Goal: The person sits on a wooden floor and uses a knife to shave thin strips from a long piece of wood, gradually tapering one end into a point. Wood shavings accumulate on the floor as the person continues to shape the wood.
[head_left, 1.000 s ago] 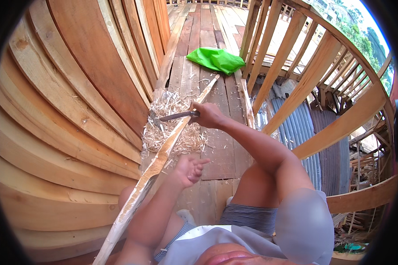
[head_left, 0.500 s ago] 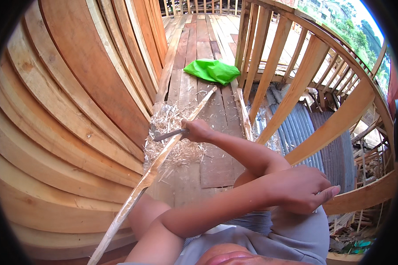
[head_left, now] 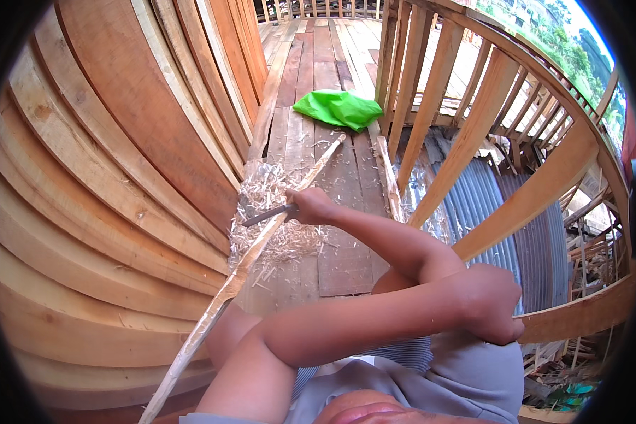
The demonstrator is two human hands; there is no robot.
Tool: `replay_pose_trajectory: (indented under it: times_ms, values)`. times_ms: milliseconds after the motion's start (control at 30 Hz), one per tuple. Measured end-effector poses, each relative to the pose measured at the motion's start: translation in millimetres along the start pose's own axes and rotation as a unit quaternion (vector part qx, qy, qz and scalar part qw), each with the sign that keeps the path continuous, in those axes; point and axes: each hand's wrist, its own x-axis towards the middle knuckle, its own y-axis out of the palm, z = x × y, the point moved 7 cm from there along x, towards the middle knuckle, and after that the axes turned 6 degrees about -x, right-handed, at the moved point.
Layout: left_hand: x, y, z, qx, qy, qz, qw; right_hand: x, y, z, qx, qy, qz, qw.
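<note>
My right hand (head_left: pixel 311 206) is closed around the handle of a knife (head_left: pixel 265 215), whose dark blade points left across a long pale stick (head_left: pixel 244 271). The stick slants from the floorboards ahead down past my left side, its surface partly shaved. My left arm crosses over my body to the right. At its end my left hand (head_left: pixel 489 304) is curled into a fist by my right knee, near the railing, and nothing shows in it. Wood shavings (head_left: pixel 265 187) lie heaped on the floor under the knife.
A bright green plastic bag (head_left: pixel 338 109) lies on the plank floor (head_left: pixel 346 272) ahead. Stacked boards form a wooden wall (head_left: pixel 113 162) on the left. Along the right runs a slatted railing (head_left: pixel 466 155), with corrugated metal sheets (head_left: pixel 477 208) below. Another piece of wood (head_left: pixel 389 180) rests beside the railing.
My left hand has turned downward and its thumb, which stuck out, is now tucked in. My right hand, the knife and the stick have barely moved.
</note>
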Motion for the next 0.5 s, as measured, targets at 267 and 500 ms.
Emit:
replay_pose_trajectory:
  times_ms: [267, 500]
  values:
    - [-3.0, 7.2, -14.6, 0.012, 0.101, -0.042, 0.994, 8.1, 21.0, 17.1, -0.034, -0.048, 0.033, 0.998]
    - [-73.8, -43.9, 7.9, -0.034, 0.003, -0.183, 0.982, -7.5, 16.6, -4.7, -0.045, -0.025, 0.050, 0.997]
